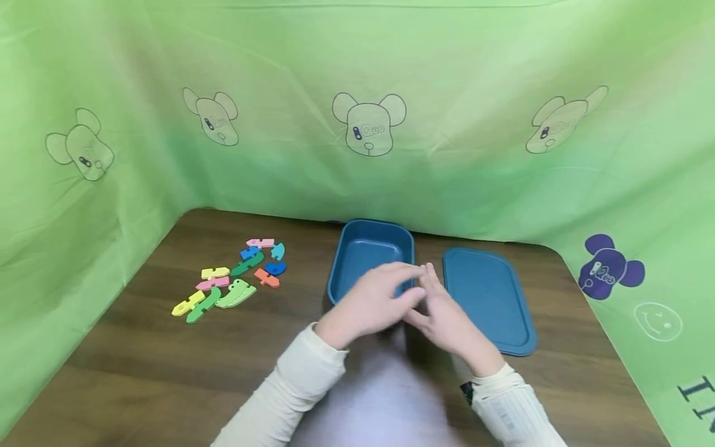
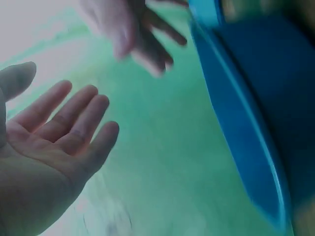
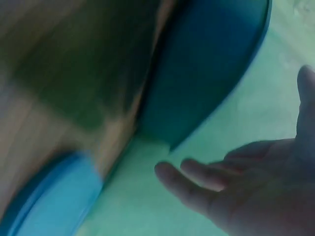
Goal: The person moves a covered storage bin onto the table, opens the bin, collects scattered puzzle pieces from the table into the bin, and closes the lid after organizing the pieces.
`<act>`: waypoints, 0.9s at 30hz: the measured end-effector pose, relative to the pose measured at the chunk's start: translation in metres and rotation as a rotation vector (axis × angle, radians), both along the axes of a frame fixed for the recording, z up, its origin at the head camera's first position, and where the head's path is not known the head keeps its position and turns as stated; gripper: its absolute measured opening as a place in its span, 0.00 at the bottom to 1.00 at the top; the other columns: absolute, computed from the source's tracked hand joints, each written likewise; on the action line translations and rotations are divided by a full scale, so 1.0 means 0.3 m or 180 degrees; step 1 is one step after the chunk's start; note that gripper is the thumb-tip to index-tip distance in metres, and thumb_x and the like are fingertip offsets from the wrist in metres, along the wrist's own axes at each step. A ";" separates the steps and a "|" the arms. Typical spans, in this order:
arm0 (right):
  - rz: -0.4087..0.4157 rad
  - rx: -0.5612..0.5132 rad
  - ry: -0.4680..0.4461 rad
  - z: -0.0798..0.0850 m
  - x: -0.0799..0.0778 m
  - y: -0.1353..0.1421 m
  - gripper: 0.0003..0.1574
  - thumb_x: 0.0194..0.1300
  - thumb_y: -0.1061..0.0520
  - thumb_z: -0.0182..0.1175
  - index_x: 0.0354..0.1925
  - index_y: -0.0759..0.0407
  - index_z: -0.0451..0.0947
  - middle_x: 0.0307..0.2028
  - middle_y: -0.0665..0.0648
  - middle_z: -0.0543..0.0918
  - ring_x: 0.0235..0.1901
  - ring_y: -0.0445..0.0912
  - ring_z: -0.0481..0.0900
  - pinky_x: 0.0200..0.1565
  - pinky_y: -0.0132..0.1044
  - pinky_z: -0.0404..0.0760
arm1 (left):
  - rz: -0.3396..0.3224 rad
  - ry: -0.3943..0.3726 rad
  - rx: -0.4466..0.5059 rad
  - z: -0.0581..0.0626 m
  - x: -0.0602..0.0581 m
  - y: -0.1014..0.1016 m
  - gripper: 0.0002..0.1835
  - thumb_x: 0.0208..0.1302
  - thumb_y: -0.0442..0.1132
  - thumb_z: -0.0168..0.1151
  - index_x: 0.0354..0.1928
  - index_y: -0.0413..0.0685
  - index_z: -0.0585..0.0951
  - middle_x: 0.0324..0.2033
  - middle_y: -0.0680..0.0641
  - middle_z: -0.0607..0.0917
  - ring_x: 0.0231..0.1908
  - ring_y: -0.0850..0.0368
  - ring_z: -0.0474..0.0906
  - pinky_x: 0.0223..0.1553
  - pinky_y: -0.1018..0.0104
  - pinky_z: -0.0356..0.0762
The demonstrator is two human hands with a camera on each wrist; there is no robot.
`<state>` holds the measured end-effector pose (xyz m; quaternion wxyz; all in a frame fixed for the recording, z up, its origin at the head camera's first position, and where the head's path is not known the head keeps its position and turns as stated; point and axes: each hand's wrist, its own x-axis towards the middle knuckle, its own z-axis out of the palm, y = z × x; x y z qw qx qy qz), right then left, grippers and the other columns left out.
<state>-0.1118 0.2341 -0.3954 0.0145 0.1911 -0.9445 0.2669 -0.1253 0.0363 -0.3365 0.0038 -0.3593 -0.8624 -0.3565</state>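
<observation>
In the head view both hands meet over the near right corner of a blue open box [image 1: 371, 253]. My left hand [image 1: 375, 299] has its fingers reaching right, across the box's near part. Close against it, my right hand [image 1: 447, 318] points its fingers up and to the left. The left wrist view shows the left palm [image 2: 54, 132] with fingers relaxed and nothing in them, beside the box's wall [image 2: 246, 113]. Fingers of the right hand [image 3: 246, 191] are spread and hold nothing in the right wrist view, near the box's side [image 3: 202, 69].
A flat blue lid [image 1: 488, 298] lies on the wooden table [image 1: 139, 372] to the right of the box. Several colourful puzzle pieces lie at the left, among them a light green crocodile piece [image 1: 237, 294] and an orange piece [image 1: 267, 277]. Green cloth [image 1: 290, 174] surrounds the table.
</observation>
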 end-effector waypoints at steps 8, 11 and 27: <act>-0.0420 0.0278 -0.0378 -0.058 -0.020 -0.113 0.72 0.67 0.26 0.56 0.77 0.73 0.33 0.77 0.73 0.32 0.75 0.69 0.37 0.61 0.75 0.56 | 0.0614 -0.0237 0.0162 -0.038 -0.085 -0.297 0.21 0.75 0.47 0.58 0.64 0.48 0.79 0.61 0.49 0.80 0.63 0.53 0.74 0.63 0.54 0.70; -0.0552 0.0321 -0.0446 -0.062 -0.022 -0.116 0.73 0.66 0.26 0.58 0.77 0.75 0.34 0.76 0.74 0.31 0.75 0.70 0.37 0.61 0.74 0.57 | 0.0873 -0.0319 0.0107 -0.052 -0.108 -0.418 0.21 0.75 0.47 0.59 0.64 0.48 0.80 0.60 0.49 0.81 0.61 0.51 0.76 0.61 0.52 0.72; -0.0520 0.0416 -0.0579 -0.052 -0.046 -0.107 0.79 0.61 0.22 0.59 0.76 0.76 0.34 0.76 0.76 0.34 0.74 0.71 0.40 0.61 0.73 0.57 | 0.1820 -0.0956 -0.0973 -0.182 -0.116 -1.083 0.11 0.68 0.34 0.62 0.47 0.33 0.82 0.39 0.40 0.85 0.37 0.46 0.77 0.38 0.51 0.75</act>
